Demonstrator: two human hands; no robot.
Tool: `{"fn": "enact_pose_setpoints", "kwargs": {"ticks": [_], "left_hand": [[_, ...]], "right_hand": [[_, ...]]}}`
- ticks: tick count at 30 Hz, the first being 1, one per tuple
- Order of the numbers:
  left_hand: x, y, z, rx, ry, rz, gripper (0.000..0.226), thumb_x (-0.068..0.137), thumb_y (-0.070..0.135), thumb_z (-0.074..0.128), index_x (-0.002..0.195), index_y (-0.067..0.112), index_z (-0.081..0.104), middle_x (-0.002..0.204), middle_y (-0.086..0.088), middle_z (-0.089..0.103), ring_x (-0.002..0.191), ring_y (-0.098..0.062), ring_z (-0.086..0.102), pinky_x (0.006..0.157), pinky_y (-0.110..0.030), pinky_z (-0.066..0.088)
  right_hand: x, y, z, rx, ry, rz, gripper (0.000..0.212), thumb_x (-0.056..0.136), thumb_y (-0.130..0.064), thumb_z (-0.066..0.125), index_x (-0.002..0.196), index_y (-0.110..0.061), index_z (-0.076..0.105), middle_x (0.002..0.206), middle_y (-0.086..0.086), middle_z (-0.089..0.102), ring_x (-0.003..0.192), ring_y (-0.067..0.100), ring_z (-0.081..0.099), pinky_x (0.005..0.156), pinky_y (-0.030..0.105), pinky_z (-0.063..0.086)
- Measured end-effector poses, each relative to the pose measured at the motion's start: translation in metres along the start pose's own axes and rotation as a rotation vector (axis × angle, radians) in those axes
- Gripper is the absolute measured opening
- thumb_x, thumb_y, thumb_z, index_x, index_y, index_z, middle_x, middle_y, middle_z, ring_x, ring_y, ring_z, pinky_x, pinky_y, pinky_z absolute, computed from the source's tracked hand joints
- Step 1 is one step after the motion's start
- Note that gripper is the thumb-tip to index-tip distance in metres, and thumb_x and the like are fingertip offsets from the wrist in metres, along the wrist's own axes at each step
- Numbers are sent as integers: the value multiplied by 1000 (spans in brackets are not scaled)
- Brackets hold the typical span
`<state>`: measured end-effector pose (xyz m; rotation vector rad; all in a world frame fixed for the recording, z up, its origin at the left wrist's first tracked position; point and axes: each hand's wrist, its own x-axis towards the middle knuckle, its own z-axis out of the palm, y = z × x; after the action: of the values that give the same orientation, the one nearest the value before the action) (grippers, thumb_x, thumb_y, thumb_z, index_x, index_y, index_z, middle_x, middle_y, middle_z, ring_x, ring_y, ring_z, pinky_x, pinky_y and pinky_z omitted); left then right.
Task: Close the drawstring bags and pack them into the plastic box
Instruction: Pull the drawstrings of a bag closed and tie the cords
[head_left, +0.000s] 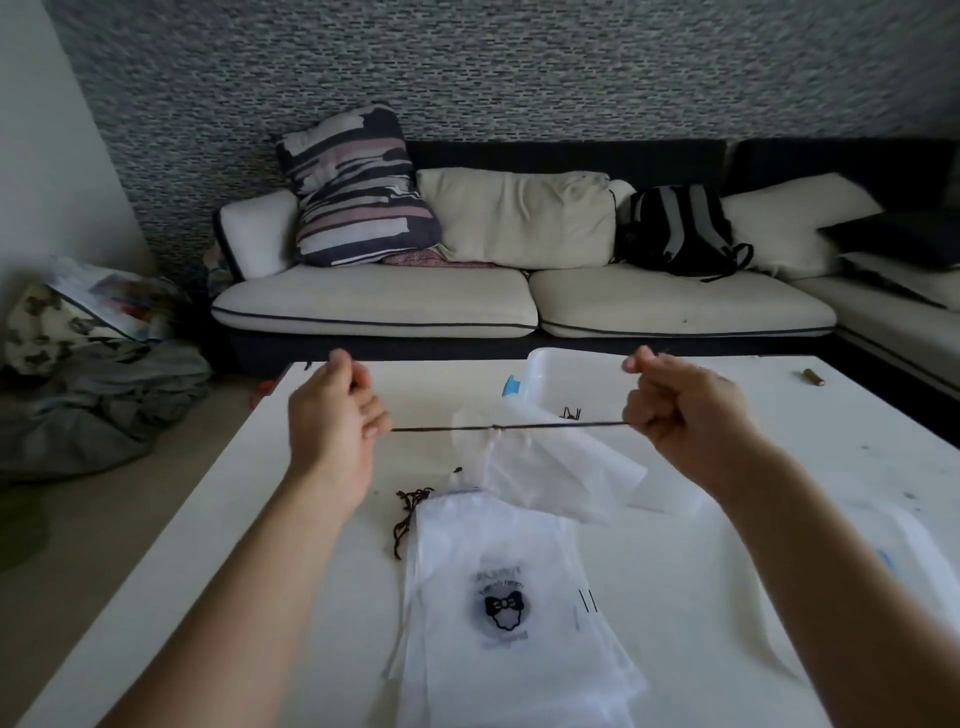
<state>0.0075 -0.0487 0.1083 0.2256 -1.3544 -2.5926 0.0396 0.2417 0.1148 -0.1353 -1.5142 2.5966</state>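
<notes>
Above the white table (208, 519), the left hand (337, 410) and the right hand (675, 410) each pinch 1 end of a dark drawstring (441, 429), stretched taut between the curled fingers (376, 415). Midway between the fingers, the translucent white bag (550, 467) hangs gathered on the string. Beyond the right fingers sits the plastic box (571, 374); below both hands lies a stack of printed bags (498, 597).

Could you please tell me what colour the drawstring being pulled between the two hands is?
The drawstring is dark, black or dark brown, seen in the head view.
</notes>
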Motion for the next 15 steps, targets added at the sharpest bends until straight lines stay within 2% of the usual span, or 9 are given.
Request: {"fn": "enact_pose_setpoints", "kwargs": {"ticks": [3, 4, 5, 6, 7, 9, 10, 12, 15], "left_hand": [[-10, -12, 3, 436, -110, 155, 37, 106, 32, 44, 76, 14, 57, 49, 9, 32, 41, -9, 27, 42, -21, 27], [-10, -16, 1, 614, -137, 193, 30, 104, 32, 47, 84, 15, 61, 52, 8, 36, 45, -11, 32, 47, -24, 33], [-10, -19, 0, 765, -164, 195, 21, 102, 33, 52, 96, 16, 62, 56, 7, 40, 49, -13, 37, 53, -27, 37], [-12, -21, -1, 858, -192, 157, 19, 99, 33, 57, 109, 17, 57, 61, 5, 42, 53, -13, 40, 58, -30, 39], [-13, -24, -2, 905, -227, 112, 29, 96, 31, 60, 120, 20, 47, 65, 3, 43, 56, -14, 41, 61, -31, 39], [-19, -28, 1, 972, -330, 107, 49, 92, 17, 62, 125, 28, 28, 74, -1, 39, 63, -16, 40, 63, -30, 37], [-22, -28, 3, 1042, -387, 142, 54, 89, 11, 61, 123, 31, 24, 79, -2, 36, 66, -17, 38, 63, -28, 36], [-25, -27, 3, 1231, -496, 198, 52, 84, 11, 64, 118, 33, 31, 88, 0, 37, 74, -17, 43, 61, -23, 35], [-27, -28, -4, 1521, -634, 179, 34, 76, 36, 80, 103, 32, 59, 105, 7, 42, 98, -13, 52, 77, -23, 44]], "right_hand": [[-4, 11, 6, -620, -50, -78, 18, 99, -15, 58, 89, -5, 68, 51, -2, 30, 47, 15, 28, 47, 26, 32], [-7, 14, 7, -775, -100, -74, 9, 97, -17, 62, 97, -11, 69, 51, -2, 35, 48, 16, 31, 49, 27, 33], [-10, 17, 8, -901, -164, -52, 14, 94, -20, 68, 108, -19, 66, 54, -3, 41, 49, 16, 35, 49, 26, 35], [-12, 22, 8, -1025, -246, -33, 30, 89, -26, 74, 116, -28, 61, 60, -2, 47, 52, 15, 40, 49, 23, 38], [-13, 27, 8, -1168, -325, -35, 40, 85, -34, 78, 120, -35, 57, 72, -2, 55, 58, 13, 47, 52, 19, 41], [-15, 35, 9, -1435, -452, -68, 39, 77, -51, 79, 111, -40, 64, 97, -9, 63, 83, 3, 57, 69, 16, 45], [-17, 39, 10, -1496, -500, -51, 32, 76, -56, 78, 102, -39, 69, 98, -14, 63, 91, -2, 56, 75, 18, 44], [-19, 45, 12, -1525, -550, 6, 23, 78, -53, 77, 90, -33, 75, 89, -15, 62, 88, -5, 55, 75, 16, 41], [-21, 47, 17, -1481, -521, -9, 15, 83, -38, 79, 86, -24, 78, 90, -11, 64, 79, -2, 59, 71, 13, 49]]}}
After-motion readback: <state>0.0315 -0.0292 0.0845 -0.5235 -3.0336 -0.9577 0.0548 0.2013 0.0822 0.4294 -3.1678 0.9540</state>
